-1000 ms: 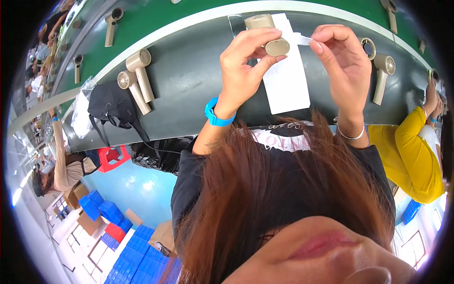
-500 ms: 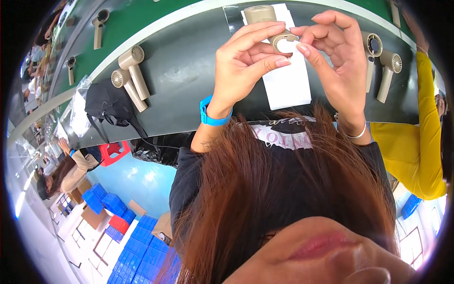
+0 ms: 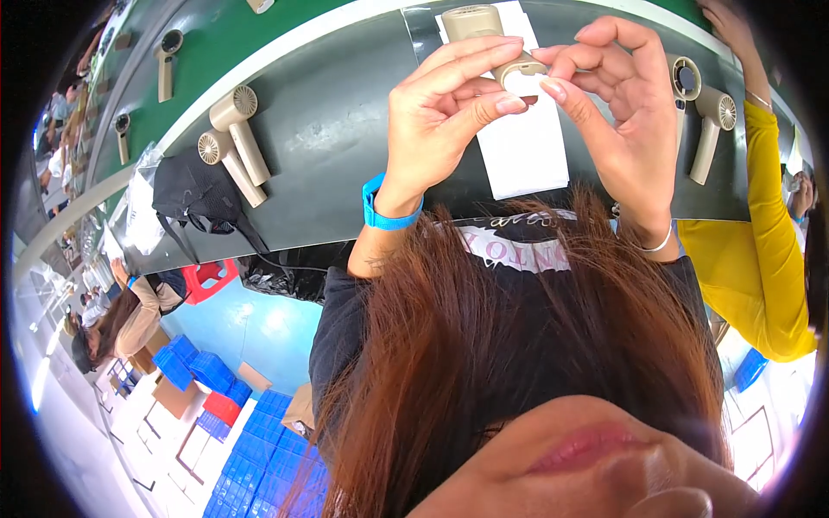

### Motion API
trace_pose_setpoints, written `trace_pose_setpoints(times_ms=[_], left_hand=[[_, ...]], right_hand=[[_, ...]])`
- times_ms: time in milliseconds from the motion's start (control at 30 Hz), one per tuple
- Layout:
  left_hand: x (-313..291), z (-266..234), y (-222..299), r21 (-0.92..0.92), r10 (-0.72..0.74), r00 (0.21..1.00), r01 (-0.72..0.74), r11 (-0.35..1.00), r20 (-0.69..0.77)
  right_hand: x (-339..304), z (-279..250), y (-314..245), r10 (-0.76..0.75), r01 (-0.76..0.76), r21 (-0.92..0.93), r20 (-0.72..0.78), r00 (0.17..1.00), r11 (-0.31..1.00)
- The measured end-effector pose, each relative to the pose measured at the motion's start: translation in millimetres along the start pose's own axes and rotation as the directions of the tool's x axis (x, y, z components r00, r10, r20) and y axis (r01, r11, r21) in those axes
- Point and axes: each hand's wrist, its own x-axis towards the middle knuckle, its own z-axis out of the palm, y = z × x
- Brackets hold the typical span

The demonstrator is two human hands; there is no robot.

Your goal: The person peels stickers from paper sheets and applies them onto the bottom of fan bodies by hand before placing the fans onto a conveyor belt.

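Observation:
A beige handheld fan (image 3: 471, 23) is in my grip, its round head pointing away and its handle end facing me. A white round piece (image 3: 523, 83) sits in that handle end. My left hand (image 3: 440, 112) is closed around the handle, fingers over the top and thumb below. My right hand (image 3: 617, 104) pinches at the right edge of the handle end, thumb against the white piece and index finger at the rim; its other fingers are curled. Below my hands, white paper sheets (image 3: 527, 160) lie on the dark table.
Two beige fans (image 3: 242, 129) lie at left beside a black backpack (image 3: 197, 194). More fans (image 3: 713, 129) lie at right, near a co-worker's yellow sleeve (image 3: 768, 224). A green belt (image 3: 285, 30) carrying fans runs along the far side. Blue crates (image 3: 259, 457) stand on the floor.
Fans on the green belt have shifted left, and another shows at the top edge. The co-worker's arm at right has reached further over the belt. My hands hold nearly the same pose.

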Motion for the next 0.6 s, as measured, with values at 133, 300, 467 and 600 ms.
trace_pose_setpoints(times_ms=[133, 300, 467, 600], left_hand=[[0.6, 1.3, -0.9, -0.016, 0.001, 1.000, -0.001, 1.000, 0.004], [1.2, 2.1, -0.2, -0.014, -0.008, 1.000, 0.008, 1.000, 0.003], [2.2, 2.4, -0.2, -0.020, -0.007, 1.000, 0.007, 1.000, 0.006], [3.1, 1.7, -0.6, -0.015, -0.001, 1.000, 0.001, 1.000, 0.007]], right_hand=[[0.2, -1.8, -0.1, 0.015, -0.015, -0.001, -0.004, 1.000, 1.000], [0.3, -2.7, 0.8, 0.025, -0.025, 0.013, -0.002, 1.000, 1.000], [1.1, -4.1, 0.5, 0.022, -0.022, -0.002, 0.002, 1.000, 1.000], [2.3, -4.8, -0.4, 0.008, -0.008, -0.022, 0.011, 1.000, 1.000]])
